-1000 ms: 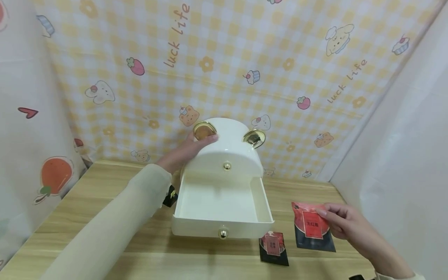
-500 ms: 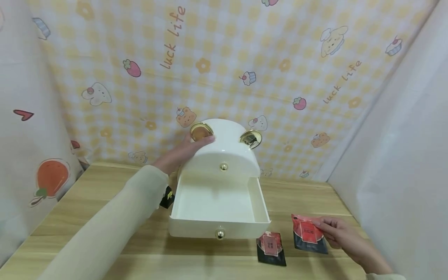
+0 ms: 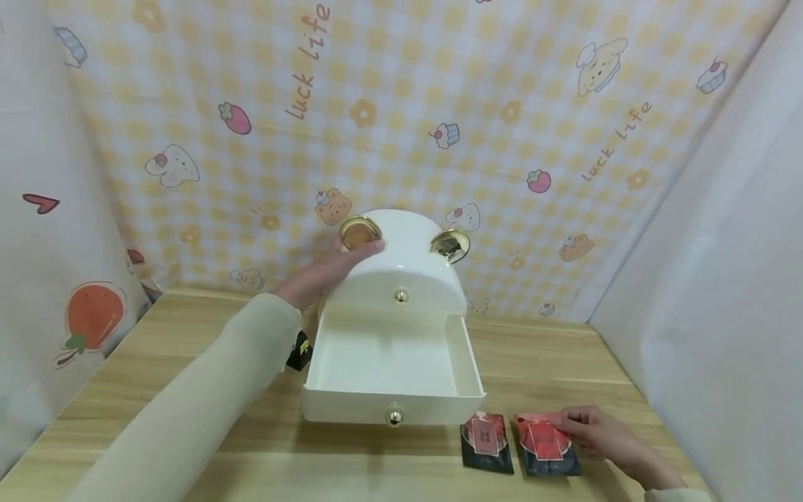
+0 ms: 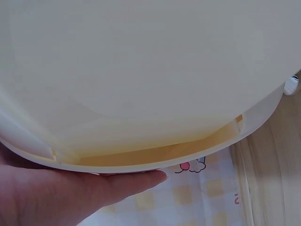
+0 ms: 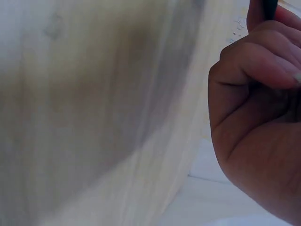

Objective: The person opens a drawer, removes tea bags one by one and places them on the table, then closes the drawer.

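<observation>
A white storage box (image 3: 408, 240) with gold-rimmed round ears and gold knobs stands at the back of the wooden table. Its lower drawer (image 3: 394, 408) is pulled out, and the inside shows bare. Beside the left ear my left hand (image 3: 326, 268) grips the box, thumb over the front; the other fingers are hidden behind. My right hand (image 3: 599, 436) pinches the upper right corner of a red and black tea packet (image 3: 547, 446). Another red and black packet (image 3: 486, 443) lies just left of it. In the right wrist view the fingers of my right hand (image 5: 263, 94) are curled.
Behind the box hangs a yellow checked cloth (image 3: 401, 125) with printed cartoons. White cloth walls (image 3: 715, 279) close off both sides. The wooden table (image 3: 251, 446) extends in front of the drawer. A small black object (image 3: 300, 351) shows by my left wrist.
My right hand has lowered the tea packet and brought it left, close beside the other packet. My left hand stays on the box, and the drawer has not moved.
</observation>
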Tool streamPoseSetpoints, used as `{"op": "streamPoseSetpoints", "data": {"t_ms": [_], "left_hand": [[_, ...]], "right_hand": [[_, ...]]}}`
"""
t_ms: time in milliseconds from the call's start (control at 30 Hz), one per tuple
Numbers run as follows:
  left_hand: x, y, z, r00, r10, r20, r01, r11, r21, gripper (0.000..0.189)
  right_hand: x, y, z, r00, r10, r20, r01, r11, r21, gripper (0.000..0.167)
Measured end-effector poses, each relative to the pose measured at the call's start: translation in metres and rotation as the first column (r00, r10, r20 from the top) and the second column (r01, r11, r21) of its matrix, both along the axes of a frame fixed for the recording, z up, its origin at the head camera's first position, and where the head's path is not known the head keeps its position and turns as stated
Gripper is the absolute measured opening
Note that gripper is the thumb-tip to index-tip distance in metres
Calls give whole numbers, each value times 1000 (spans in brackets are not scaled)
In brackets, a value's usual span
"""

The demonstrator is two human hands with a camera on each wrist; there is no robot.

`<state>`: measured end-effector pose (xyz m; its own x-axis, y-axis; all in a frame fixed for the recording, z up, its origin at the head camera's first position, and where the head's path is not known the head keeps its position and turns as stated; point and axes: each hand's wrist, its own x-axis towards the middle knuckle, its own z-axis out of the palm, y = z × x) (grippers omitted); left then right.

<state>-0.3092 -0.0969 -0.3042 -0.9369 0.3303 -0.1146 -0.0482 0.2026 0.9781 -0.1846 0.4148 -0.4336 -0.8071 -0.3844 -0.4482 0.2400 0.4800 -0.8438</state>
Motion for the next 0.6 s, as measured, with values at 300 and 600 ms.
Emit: {"op": "streamPoseSetpoints", "data": {"t_ms": [300,600], "left_hand": [[-11,2,-8,999,-23,-34,25,999,47,70],[-2,2,0,999,-39,-25,41,997,63,65]], "right_hand": [[1,-7,-11,999,-17,-35,19,998,68,43],[4,-14,-20,986,-122,-114,146,961,237,35]]}}
